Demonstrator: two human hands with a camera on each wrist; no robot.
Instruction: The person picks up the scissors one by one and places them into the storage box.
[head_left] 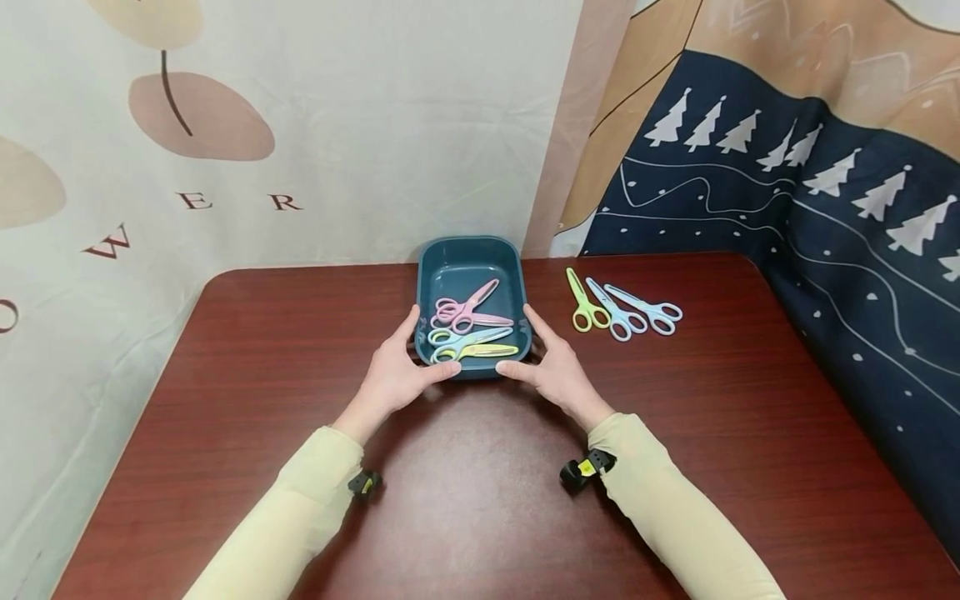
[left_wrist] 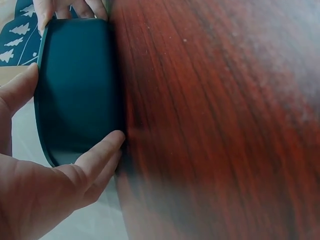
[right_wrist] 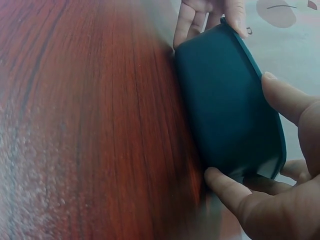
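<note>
A dark teal plastic basket (head_left: 469, 250) is at the back edge of the table, between both hands. My left hand (head_left: 393, 371) grips its near left corner, with the thumb on the front rim and the fingers along the side. The near right corner is held the same way by my right hand (head_left: 555, 371). Inside the basket lie pink scissors (head_left: 467, 310), blue scissors (head_left: 472, 337) and yellow-green scissors (head_left: 491, 351), partly overlapping. Both wrist views show the basket's front wall (left_wrist: 80, 85) between the hands; its underside meets or nearly meets the table.
Right of the basket, green scissors (head_left: 587, 304) and two blue pairs of scissors (head_left: 617, 312) lie on the red-brown wooden table (head_left: 480, 500). A printed cloth (head_left: 360, 125) hangs behind the table, and a navy cloth with white trees (head_left: 720, 192) covers the right side.
</note>
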